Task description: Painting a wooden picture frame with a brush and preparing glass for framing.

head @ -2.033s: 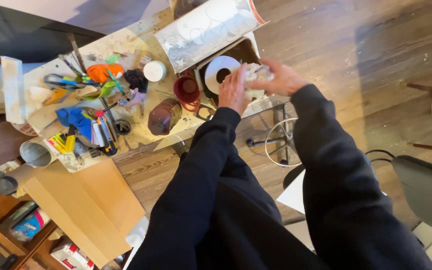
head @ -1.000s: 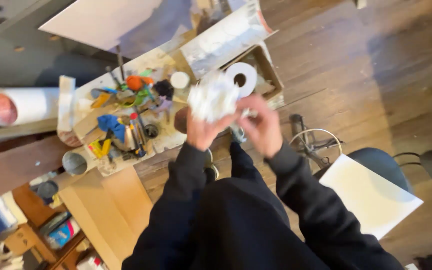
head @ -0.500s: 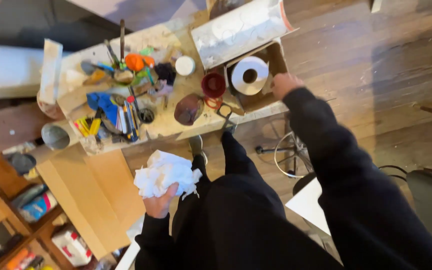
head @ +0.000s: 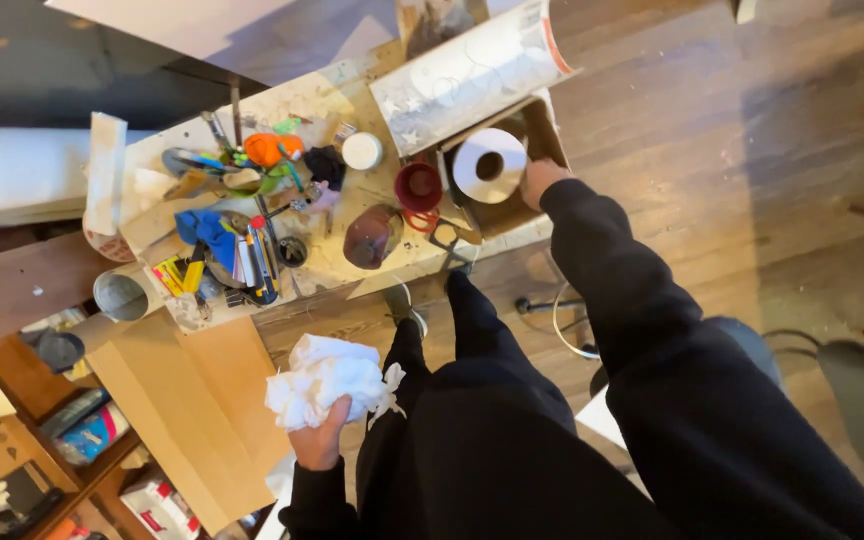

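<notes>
Wooden floorboards (head: 752,150) run under a cluttered desk (head: 332,260) seen from above, its pale top crowded with tools, pens and small pots. At the desk's right end sits an open cardboard box (head: 542,125) with a white paper roll (head: 489,165) standing on end inside it.

The left hand (head: 320,440) is low and near the body, beside the dark trousers, arm bent with the black sleeve pulled close. Its grip is closed in a fist around a crumpled wad of white tissue (head: 327,378), which bulges out above the fingers and hangs clear of the desk, over a flat sheet of cardboard (head: 192,420) leaning below the desk edge.

The right hand (head: 540,180) is stretched forward, arm nearly straight, reaching into the box. It lies just beside the paper roll, at its right edge; the fingers are curled down into the box, and whether they hold anything cannot be told from here.

A dark red cup (head: 418,186) stands left of the box, a brown bowl-like dish (head: 372,235) near it.
</notes>
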